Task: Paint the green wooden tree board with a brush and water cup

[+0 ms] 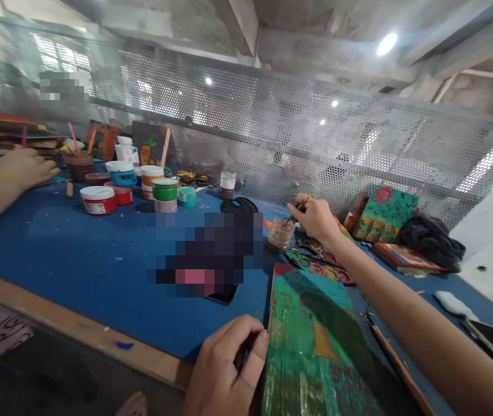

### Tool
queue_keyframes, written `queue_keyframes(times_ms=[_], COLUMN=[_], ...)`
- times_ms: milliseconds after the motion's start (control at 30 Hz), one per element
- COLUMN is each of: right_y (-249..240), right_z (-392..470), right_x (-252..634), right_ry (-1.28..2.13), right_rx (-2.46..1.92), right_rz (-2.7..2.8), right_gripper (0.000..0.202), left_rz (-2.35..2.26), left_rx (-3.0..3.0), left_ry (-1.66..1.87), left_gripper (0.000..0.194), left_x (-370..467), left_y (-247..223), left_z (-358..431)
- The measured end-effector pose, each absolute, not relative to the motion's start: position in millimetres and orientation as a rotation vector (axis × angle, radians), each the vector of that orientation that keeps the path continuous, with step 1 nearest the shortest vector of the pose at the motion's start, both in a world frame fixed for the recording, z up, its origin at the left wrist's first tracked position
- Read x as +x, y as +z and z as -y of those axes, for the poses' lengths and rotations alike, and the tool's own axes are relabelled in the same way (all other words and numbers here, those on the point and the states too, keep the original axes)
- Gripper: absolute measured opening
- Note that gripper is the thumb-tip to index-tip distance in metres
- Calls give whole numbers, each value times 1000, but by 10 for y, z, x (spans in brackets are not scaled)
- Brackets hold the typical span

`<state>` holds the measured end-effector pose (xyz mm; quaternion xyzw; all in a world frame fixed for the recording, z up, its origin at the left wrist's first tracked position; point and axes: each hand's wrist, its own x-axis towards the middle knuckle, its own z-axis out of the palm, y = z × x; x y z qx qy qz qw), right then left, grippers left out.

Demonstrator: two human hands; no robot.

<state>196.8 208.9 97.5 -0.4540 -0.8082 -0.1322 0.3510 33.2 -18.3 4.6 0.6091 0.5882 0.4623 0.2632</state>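
My right hand (pixel 316 216) pinches a thin paintbrush (pixel 302 203), its lower end in the mouth of a jar of murky water (pixel 280 236). At the bottom, my left hand (pixel 231 367) is closed at the left edge of a painted green board (pixel 311 341), thumb and finger bent against its side. The board shows a teal top, a yellow patch and dark red dabs. Behind it lies a paint palette (pixel 318 263) with several coloured wells, partly covered by my right forearm.
Paint tubs (pixel 99 200) stand at the left, near a brush cup (pixel 79 166). Another person's hand (pixel 21 167) is at far left. A blurred-out dark object (pixel 212 248) lies mid-table. A brush (pixel 396 361), dark cloth (pixel 432 237) and small painting (pixel 387 214) are at right. Perforated metal (pixel 246 133) stands behind.
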Motion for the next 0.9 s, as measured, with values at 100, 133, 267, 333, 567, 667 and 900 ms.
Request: queue_keyframes(times_ms=[100,133,267,333,567,667,900], right_y=[949,942,909,893,887,875,835], right_z=[-2120,-2124,-2111,-2099,-2070,-2060,-2032], right_x=[1966,1968,1972,1969,1974,1992,2068], right_ry=[-409,-424,-347,-355,-399,-438,-459], right_rx=[-1205,-1209,-1177,-1163,-1106,-1082,-1058], right_rz=[1988,1953,2067,2119,2134,2152,2197], right_gripper=[26,26,27,25,27,26,25], left_rz=[-1584,-1580,-1598,-1632,-1630,-1636,-1651], left_rx=[1716,1741,1740,1686,1656,1739,1758], left_ry=[1219,1203,1217,1265,1252,1183,1178], left_gripper=[30,30,30,30,31,31,32], left_x=[304,296,295,315,333,298,280], left_y=[36,28,-7,-10,31,19,-8], left_z=[169,165,165,176,187,169,163])
